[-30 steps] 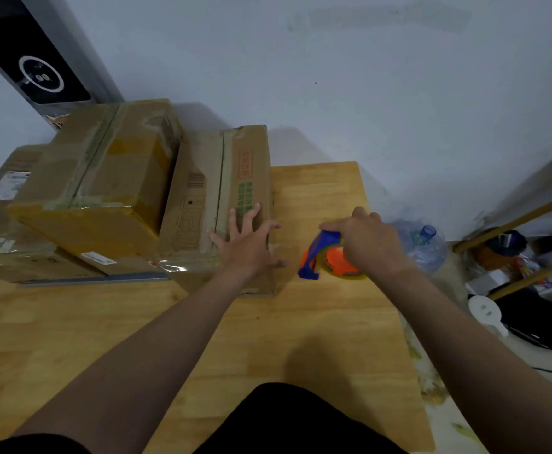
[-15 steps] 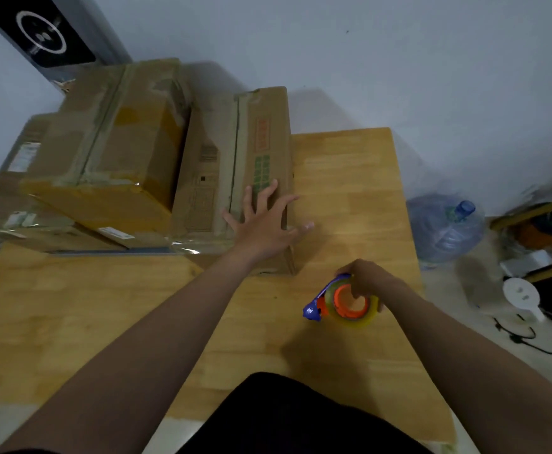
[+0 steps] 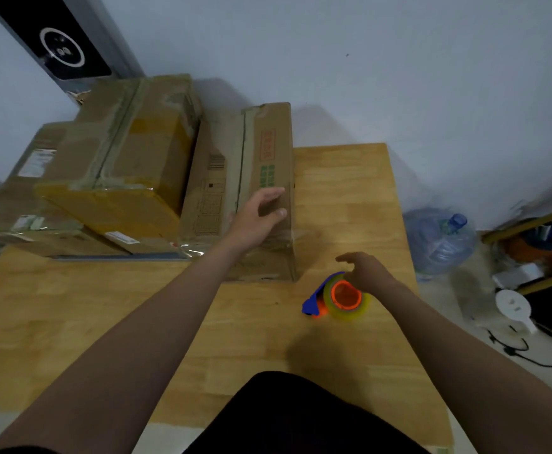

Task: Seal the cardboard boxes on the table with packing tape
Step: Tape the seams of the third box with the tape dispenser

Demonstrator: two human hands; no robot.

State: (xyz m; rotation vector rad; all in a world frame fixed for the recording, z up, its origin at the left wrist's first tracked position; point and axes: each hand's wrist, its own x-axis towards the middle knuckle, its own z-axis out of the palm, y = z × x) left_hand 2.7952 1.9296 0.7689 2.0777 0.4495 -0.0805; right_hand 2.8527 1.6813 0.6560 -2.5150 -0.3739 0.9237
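Tape dispenser just beside R hand; L hand rests on box.

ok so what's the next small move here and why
Probably bring the right hand over to the box and slide it out onto the bare table. The tape dispenser lies on the table, and the right hand's fingers are loose above it, not gripping. The left hand is on the box, which sits tight against the other boxes.

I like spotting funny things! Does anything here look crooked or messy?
The top cardboard box sits askew on the flatter boxes under it, with wrinkled tape. The printed box under the left hand has a crumpled front corner.
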